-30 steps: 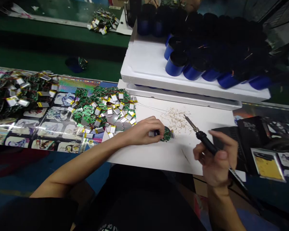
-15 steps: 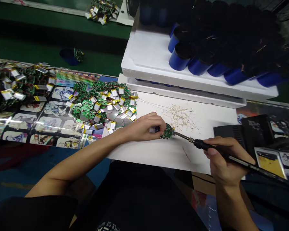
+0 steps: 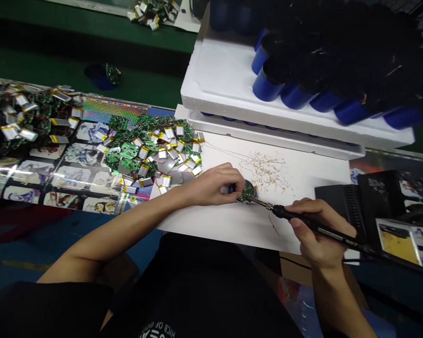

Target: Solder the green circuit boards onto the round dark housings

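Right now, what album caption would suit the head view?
Right fingers hold a soldering iron at a green circuit board beside the left fingers.

An electronics assembly workshop, shown by the soldering iron, heaped circuit boards with battery cells and foam trays of blue cups crowding the desk.

A long worktable crosses the space, its left part covered in a glossy surface of illustrated panels that throws back streaks of light, and a white sheet lies over its middle. Beyond it runs a broad dark green surface, with a pale rail along its far side. Below, the floor is blue, marked by a faint yellow stripe; something red sits under the table's left side. The upper right falls into deep shadow.
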Demonstrator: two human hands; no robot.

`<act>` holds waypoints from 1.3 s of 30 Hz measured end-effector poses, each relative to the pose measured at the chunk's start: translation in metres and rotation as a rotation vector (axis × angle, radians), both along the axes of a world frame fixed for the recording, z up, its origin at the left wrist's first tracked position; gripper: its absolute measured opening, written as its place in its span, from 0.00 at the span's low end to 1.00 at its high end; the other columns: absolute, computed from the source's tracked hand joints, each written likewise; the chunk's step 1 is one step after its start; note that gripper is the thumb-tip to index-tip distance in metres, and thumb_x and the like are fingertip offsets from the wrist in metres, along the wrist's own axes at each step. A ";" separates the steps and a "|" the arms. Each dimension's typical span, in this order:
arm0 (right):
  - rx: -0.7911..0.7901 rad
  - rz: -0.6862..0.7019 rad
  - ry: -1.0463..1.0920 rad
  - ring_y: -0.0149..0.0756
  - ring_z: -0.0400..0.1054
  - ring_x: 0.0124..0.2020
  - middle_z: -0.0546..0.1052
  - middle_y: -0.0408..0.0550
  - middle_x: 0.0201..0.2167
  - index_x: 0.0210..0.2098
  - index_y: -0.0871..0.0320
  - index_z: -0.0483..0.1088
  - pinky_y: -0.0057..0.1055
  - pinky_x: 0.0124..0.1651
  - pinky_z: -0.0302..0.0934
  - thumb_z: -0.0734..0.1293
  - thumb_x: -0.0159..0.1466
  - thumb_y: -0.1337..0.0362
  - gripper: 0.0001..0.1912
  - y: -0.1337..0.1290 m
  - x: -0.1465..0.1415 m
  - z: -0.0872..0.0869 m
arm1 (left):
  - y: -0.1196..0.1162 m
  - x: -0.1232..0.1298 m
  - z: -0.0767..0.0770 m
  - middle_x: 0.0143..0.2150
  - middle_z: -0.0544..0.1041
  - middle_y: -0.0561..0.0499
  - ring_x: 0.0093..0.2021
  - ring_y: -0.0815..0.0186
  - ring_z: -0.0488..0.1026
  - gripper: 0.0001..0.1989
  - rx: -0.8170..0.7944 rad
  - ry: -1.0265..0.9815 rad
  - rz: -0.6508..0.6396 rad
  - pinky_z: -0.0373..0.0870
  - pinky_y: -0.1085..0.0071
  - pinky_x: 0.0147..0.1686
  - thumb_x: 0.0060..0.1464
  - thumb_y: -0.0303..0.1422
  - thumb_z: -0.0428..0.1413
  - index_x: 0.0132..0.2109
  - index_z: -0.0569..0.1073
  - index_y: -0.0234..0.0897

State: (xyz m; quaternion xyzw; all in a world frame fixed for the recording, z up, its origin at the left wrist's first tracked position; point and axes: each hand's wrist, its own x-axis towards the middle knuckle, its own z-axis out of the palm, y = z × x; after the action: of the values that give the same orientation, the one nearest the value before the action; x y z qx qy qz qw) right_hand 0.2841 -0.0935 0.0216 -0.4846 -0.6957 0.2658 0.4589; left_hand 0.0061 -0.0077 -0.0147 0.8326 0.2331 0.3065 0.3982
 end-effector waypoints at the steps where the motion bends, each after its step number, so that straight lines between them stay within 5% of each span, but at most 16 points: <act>1: -0.001 0.001 -0.009 0.32 0.75 0.28 0.81 0.42 0.31 0.40 0.53 0.81 0.27 0.28 0.67 0.74 0.64 0.66 0.05 0.000 -0.001 0.001 | 0.000 0.000 0.000 0.45 0.83 0.47 0.47 0.61 0.75 0.04 0.002 -0.003 -0.002 0.71 0.64 0.51 0.67 0.27 0.57 0.41 0.75 0.38; 22: 0.039 -0.032 -0.124 0.34 0.75 0.24 0.82 0.42 0.28 0.38 0.52 0.81 0.29 0.25 0.67 0.74 0.65 0.63 0.02 0.001 -0.001 0.005 | 0.000 0.000 -0.002 0.45 0.83 0.48 0.47 0.61 0.75 0.04 0.006 -0.001 -0.004 0.71 0.64 0.52 0.66 0.26 0.57 0.41 0.75 0.39; 28: 0.155 -0.313 0.116 0.37 0.75 0.28 0.79 0.43 0.27 0.35 0.53 0.81 0.34 0.30 0.68 0.77 0.63 0.58 0.07 -0.002 0.005 -0.006 | 0.000 -0.001 -0.002 0.45 0.83 0.48 0.47 0.61 0.75 0.05 -0.006 0.004 -0.005 0.71 0.64 0.52 0.65 0.25 0.56 0.41 0.75 0.39; 30: 0.138 -0.377 0.182 0.35 0.74 0.24 0.81 0.43 0.30 0.41 0.54 0.81 0.31 0.22 0.64 0.77 0.65 0.57 0.09 -0.002 0.000 -0.005 | 0.000 -0.001 -0.002 0.45 0.83 0.48 0.47 0.61 0.75 0.05 -0.008 0.006 -0.004 0.71 0.64 0.52 0.65 0.25 0.56 0.40 0.75 0.39; 33: 0.062 -0.288 0.253 0.38 0.79 0.24 0.86 0.50 0.42 0.59 0.52 0.75 0.31 0.19 0.66 0.69 0.73 0.54 0.18 -0.006 -0.014 -0.007 | 0.000 -0.001 -0.002 0.45 0.83 0.48 0.46 0.62 0.74 0.06 0.004 -0.002 -0.005 0.71 0.65 0.52 0.65 0.24 0.56 0.40 0.75 0.38; 36: 0.049 -0.206 0.140 0.42 0.84 0.37 0.86 0.53 0.50 0.60 0.52 0.72 0.40 0.34 0.79 0.65 0.76 0.60 0.15 -0.012 -0.032 -0.020 | 0.000 0.000 -0.002 0.45 0.83 0.48 0.46 0.62 0.74 0.06 0.018 -0.015 -0.007 0.70 0.65 0.52 0.64 0.24 0.57 0.40 0.75 0.38; 39: 0.051 -0.154 -0.079 0.48 0.81 0.55 0.84 0.54 0.54 0.58 0.52 0.72 0.52 0.58 0.78 0.74 0.69 0.64 0.19 -0.018 -0.047 -0.038 | 0.000 0.000 -0.002 0.45 0.83 0.47 0.47 0.61 0.75 0.05 0.014 -0.013 -0.011 0.71 0.64 0.52 0.66 0.25 0.57 0.41 0.76 0.38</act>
State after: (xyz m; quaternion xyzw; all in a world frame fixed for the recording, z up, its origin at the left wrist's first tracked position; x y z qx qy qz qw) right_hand 0.2376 -0.1111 -0.0166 -0.5348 -0.6806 0.1927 0.4622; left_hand 0.0058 -0.0074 -0.0163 0.8347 0.2237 0.3113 0.3955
